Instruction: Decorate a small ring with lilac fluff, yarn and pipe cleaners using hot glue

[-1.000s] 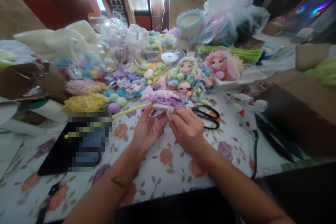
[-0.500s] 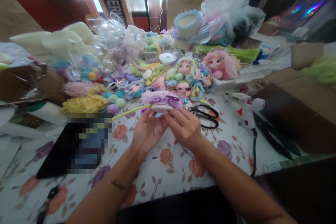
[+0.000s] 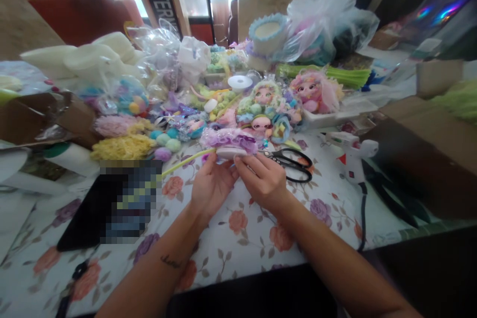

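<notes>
Our left hand (image 3: pixel 214 186) is half curled, palm up, its thumb and fingertips holding the near left edge of a pale disc (image 3: pixel 230 152). Our right hand (image 3: pixel 264 175) is bent more tightly, fingertips pinching the disc's right edge. The disc is held above the cloth (image 3: pixel 238 248), with a purple ruffle (image 3: pixel 227 137) along its far side. From beside our left thumb a green stem (image 3: pixel 188 160) runs leftward over a tablet (image 3: pixel 82 213). Scissors (image 3: pixel 294 165) lie just right of our right hand; farther right we see a glue gun (image 3: pixel 352 156). Beyond the ruffle sit dolls (image 3: pixel 264 97).
</notes>
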Motion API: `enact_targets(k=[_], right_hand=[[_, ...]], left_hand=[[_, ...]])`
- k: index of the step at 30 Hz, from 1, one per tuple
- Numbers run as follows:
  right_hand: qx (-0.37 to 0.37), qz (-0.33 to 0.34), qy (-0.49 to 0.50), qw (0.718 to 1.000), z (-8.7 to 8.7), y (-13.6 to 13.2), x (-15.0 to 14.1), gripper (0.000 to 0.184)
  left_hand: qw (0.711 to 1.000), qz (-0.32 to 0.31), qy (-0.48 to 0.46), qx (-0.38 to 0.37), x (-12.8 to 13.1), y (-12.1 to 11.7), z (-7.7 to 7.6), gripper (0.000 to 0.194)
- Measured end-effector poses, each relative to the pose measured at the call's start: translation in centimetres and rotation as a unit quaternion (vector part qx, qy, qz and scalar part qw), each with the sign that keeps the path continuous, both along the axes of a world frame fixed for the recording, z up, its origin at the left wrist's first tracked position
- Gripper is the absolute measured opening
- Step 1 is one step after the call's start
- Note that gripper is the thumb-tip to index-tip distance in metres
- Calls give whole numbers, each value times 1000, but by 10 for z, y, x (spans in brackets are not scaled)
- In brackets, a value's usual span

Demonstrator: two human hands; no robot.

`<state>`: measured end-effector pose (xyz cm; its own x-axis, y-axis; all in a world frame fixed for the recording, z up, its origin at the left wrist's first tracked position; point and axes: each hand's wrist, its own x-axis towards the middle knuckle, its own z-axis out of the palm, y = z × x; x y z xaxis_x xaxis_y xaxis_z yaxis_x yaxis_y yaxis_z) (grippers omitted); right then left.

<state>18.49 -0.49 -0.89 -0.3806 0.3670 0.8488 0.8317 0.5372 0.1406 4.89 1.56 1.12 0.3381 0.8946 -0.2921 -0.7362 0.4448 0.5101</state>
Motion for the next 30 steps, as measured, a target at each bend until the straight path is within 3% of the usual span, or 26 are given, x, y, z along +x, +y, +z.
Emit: enact_targets(k=[10, 14, 21, 24, 30], right_hand=[[-9, 13, 12, 1000, -4, 0, -1, 18], [-18, 7, 21, 1000, -7, 0, 1, 19], [-47, 17, -3, 999, -6, -3, 0, 21], [-47, 35, -17, 998, -3, -5, 0, 29], [-64, 62, -33, 996, -6, -6, 0, 23]], left_hand=[[1000, -3, 8, 27, 0, 3, -4, 34], [998, -21, -14, 52, -4, -1, -3, 21], [989, -38, 89, 110, -7, -3, -13, 10], [987, -38, 99, 124, -8, -2, -17, 10], [987, -16, 110, 114, -9, 1, -19, 8]])
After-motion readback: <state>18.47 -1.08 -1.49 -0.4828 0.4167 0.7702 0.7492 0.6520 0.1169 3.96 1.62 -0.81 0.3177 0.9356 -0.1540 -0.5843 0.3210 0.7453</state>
